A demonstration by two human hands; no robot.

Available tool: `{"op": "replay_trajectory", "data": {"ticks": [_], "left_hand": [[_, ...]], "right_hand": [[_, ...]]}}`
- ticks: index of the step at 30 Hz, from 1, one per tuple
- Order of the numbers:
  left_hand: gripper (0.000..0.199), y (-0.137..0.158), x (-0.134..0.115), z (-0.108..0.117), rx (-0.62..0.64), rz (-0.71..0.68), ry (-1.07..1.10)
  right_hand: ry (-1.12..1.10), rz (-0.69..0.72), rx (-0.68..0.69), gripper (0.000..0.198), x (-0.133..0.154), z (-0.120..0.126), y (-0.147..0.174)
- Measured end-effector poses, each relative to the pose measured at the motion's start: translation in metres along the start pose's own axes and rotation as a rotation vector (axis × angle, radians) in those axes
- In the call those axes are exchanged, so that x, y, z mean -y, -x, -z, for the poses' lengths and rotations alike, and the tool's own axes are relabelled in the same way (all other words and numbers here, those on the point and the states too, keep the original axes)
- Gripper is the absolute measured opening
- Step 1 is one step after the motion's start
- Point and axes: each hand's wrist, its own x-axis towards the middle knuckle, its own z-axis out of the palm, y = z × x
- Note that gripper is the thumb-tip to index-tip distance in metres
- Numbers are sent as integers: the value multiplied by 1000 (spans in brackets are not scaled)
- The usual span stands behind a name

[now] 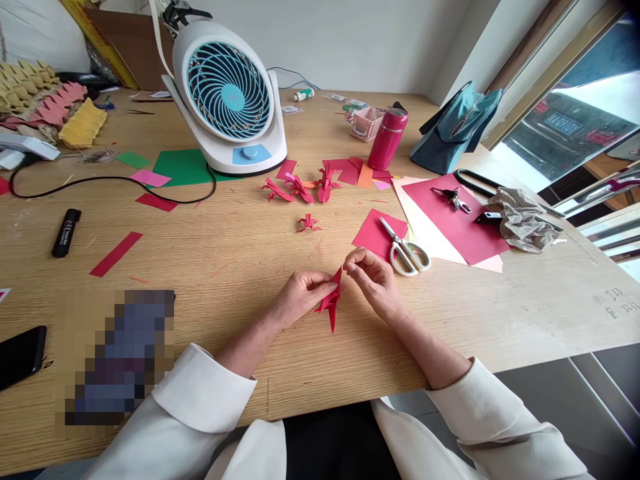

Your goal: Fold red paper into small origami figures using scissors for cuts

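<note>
Between the thumb and fingers of my left hand [305,297] is a red origami figure [331,303], its long pointed end hanging down toward me. My right hand [375,283] is closed in a pinch at the figure's upper tip, and the fingertips partly cover that spot. A small red origami piece [309,223] lies just beyond my hands. Farther back stand several larger red origami figures [301,189] in a cluster. White-handled scissors [410,257] rest on a red paper square [373,230], right of my right hand.
A white and blue fan [230,93] stands at the back. Pink flask [388,140], teal bag [455,127] and red sheet [450,217] are to the right. A marker [66,233], red strip [116,255], black phone [23,357] and black cable [115,178] lie left.
</note>
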Motion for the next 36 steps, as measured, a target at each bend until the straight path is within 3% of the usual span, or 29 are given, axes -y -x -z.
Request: {"op": "replay_trajectory", "data": {"ticks": [8,25,33,36], "left_hand": [[35,0,0,0,2,-18,-44],[36,-1,2,-1,8,8,-10],[38,0,2,-1,-10,3,-54],[37,1,0,-2,-57,-37,-74]], "right_hand": [[-45,-55,54,17,-3,-1,2],[64,67,24,19,0,-3,1],[-84,-27,-99,24,4,-1,-1],[-82,-83,-5,25,2,-1,0]]}}
